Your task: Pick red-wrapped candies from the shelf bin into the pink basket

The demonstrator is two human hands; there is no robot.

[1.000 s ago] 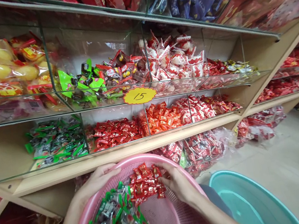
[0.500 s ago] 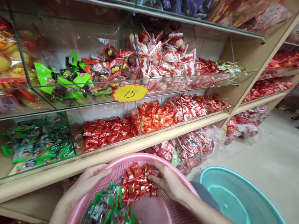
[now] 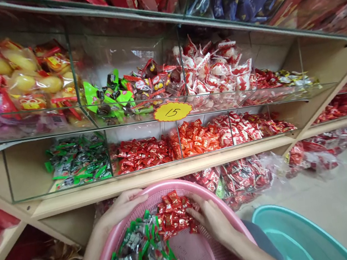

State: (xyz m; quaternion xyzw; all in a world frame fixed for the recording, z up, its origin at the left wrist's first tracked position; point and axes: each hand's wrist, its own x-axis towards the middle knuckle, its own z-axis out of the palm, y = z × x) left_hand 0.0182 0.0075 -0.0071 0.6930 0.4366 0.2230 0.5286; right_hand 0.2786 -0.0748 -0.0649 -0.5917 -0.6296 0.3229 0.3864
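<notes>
A pink mesh basket (image 3: 191,254) is tilted in front of me, with red-wrapped candies (image 3: 175,216) at its far side. Clear-and-green wrapped packets (image 3: 139,255) fill its left part. My left hand (image 3: 126,204) is closed over the basket's far-left rim, its thumb out of sight. Inside the basket, my right hand (image 3: 210,214) lies against the right edge of the red candies. Its fingers are bent and spread apart, and no candy shows lifted in them.
Glass-fronted shelves (image 3: 146,168) of sorted candy run ahead, with a yellow price tag (image 3: 172,111) marked 15. Bulging plastic bags (image 3: 246,178) of candy lie under the lowest shelf. A turquoise tub (image 3: 299,233) stands on the floor at right.
The view has turned slightly left, so shelves, basket and hands appear farther right. Both hands keep nearly the same places on and in the basket.
</notes>
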